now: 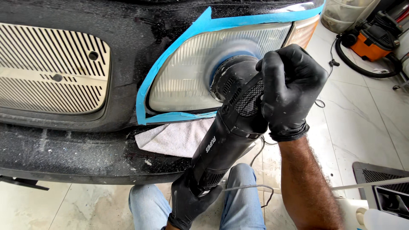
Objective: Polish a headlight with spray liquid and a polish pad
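- The right hand [290,91], in a black glove, is curled shut over the head of a black polishing machine [232,127], fingers wrapped down over the top and knuckles facing the camera; the bare forearm runs down and to the right from the wrist
- The left hand [189,202], also gloved in black, is closed around the rear end of the machine's body, low in the view between the person's knees, palm under the handle and thumb across it
- The polishing machine slants from the left hand at lower middle up and right to the right hand, so the two grips sit at its opposite ends
- Its round blue pad [234,53] is pressed flat against the headlight lens [187,72], just above and left of the right hand
- Blue masking tape [170,55] frames the headlight along its top, left side and bottom edge, against the black car body
- A white cloth [177,138] is tucked under the headlight, lying on the dusty black bumper [76,153], just left of the machine's body
- A metal grille [51,68] sits well to the left of the lamp
- The person's knees in blue jeans [243,200] rest on the pale tiled floor [362,110]
- An orange and black shop vacuum [375,36] with its hose stands at upper right, well apart from the hands
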